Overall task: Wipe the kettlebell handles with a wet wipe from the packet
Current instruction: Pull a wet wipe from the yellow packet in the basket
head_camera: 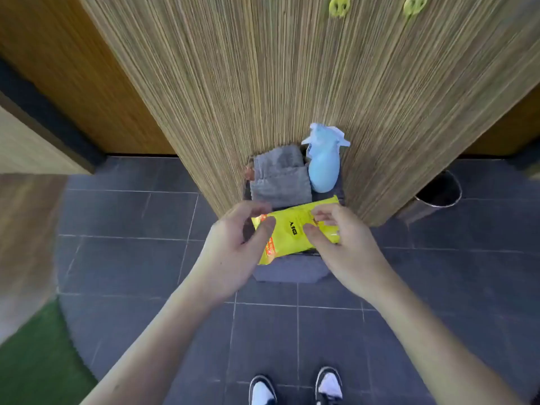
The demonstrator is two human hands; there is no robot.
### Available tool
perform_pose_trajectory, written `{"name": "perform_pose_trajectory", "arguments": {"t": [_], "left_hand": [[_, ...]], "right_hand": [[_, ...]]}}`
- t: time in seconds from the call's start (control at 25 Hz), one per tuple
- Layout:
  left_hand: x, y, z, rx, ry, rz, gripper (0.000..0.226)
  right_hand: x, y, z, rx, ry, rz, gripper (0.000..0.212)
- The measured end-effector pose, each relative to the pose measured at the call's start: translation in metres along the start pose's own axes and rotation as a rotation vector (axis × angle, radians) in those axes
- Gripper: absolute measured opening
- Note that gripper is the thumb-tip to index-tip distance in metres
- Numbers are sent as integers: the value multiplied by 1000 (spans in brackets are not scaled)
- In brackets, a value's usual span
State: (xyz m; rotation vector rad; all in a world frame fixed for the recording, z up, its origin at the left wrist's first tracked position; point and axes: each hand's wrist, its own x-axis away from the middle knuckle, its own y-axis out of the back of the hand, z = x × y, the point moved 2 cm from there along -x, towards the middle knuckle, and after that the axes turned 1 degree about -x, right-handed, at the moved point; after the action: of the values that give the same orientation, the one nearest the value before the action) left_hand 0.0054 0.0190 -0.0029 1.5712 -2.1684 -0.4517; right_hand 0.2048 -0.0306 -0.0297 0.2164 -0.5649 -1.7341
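A yellow wet wipe packet (293, 229) is held between both hands in front of me, above a small dark shelf or tray (289, 270). My left hand (233, 244) grips the packet's left end with thumb and fingers. My right hand (342, 238) holds the right end, its fingertips pinching near the packet's top flap. No kettlebell is in view.
Behind the packet lie a folded grey cloth (279, 179) and a light blue spray bottle (324, 165), against a ribbed wooden pillar (292, 68). A metal bin (438, 194) stands at the right on dark floor tiles. My shoes (295, 390) are below. Green turf lies at the lower left.
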Motion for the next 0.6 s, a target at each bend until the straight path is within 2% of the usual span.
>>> {"name": "perform_pose_trajectory", "arguments": {"t": [0.2,0.4,0.48,0.6], "left_hand": [[-50,-60,85,-88,-44,40,23],[-74,-90,117,-182,-51,33,32],[-79,-93,118,-194,-50,34,32],[-81,-94,116,-214,-58,36,32]], "right_hand": [[-62,-61,-83,327,16,-64,37],[-82,-94,-101,687,62,-221,60],[-86,-101,-102,742,65,-257,49],[-87,-102,-103,738,128,-324,21]]}}
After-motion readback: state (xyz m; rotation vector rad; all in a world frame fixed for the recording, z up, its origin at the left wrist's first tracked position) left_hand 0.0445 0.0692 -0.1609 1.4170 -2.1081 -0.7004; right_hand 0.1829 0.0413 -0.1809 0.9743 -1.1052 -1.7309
